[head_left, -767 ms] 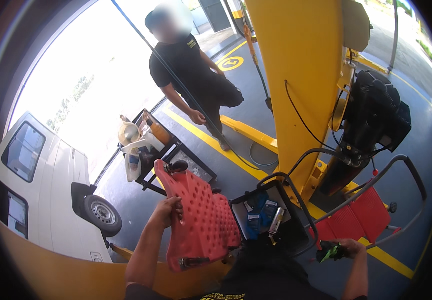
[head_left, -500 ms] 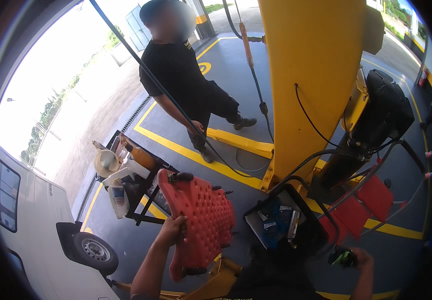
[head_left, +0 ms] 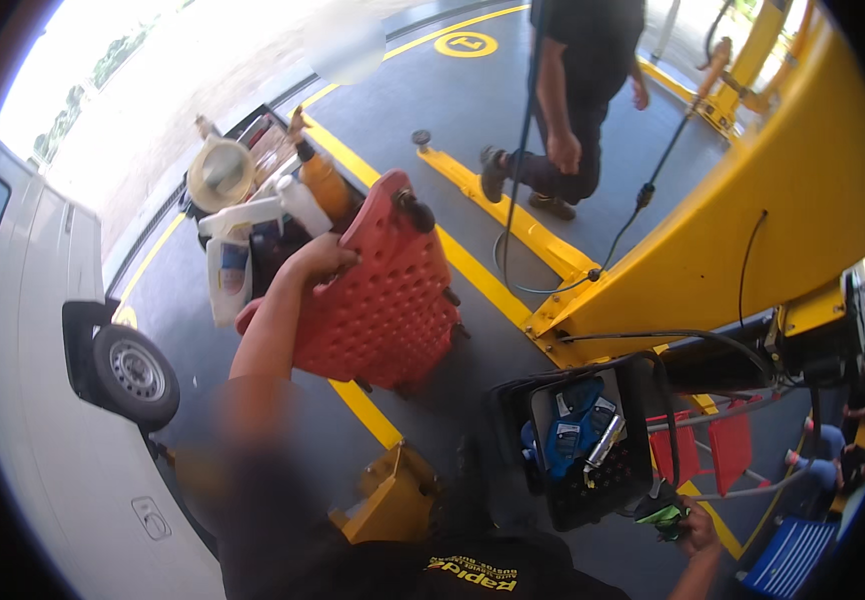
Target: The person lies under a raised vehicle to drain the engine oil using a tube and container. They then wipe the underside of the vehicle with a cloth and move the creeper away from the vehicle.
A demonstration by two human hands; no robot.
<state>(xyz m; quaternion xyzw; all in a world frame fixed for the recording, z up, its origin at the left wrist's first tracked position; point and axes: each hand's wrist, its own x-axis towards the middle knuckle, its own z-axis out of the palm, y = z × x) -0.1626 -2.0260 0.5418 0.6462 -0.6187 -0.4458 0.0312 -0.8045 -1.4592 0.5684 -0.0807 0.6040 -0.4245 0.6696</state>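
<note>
My left hand [head_left: 323, 258] is closed over the edge of a red plastic mechanic's creeper [head_left: 383, 290]. The creeper hangs tilted on its side, its dimpled face toward me and black casters at its edges. Low on the right, my right hand [head_left: 698, 528] is closed on a crumpled black-and-green bundle [head_left: 665, 515], perhaps work gloves. Beside that hand stands a black crate [head_left: 593, 505], holding blue power tools [head_left: 568, 430] and a silver cylindrical tool [head_left: 605, 445]. Whether my right hand touches the crate I cannot tell.
Behind the creeper stands a dark cart with white jugs [head_left: 228, 275], an orange bottle [head_left: 325, 185] and a funnel [head_left: 221, 172]. A white van [head_left: 38, 330] is at left. A yellow lift post [head_left: 743, 260] and its arm block the right. A co-worker [head_left: 583, 90] walks beyond it.
My view has swung round. The creeper, still in my left hand, now overlaps the cart's front. The co-worker has walked to the right, near the lift arm. My right hand keeps the bundle.
</note>
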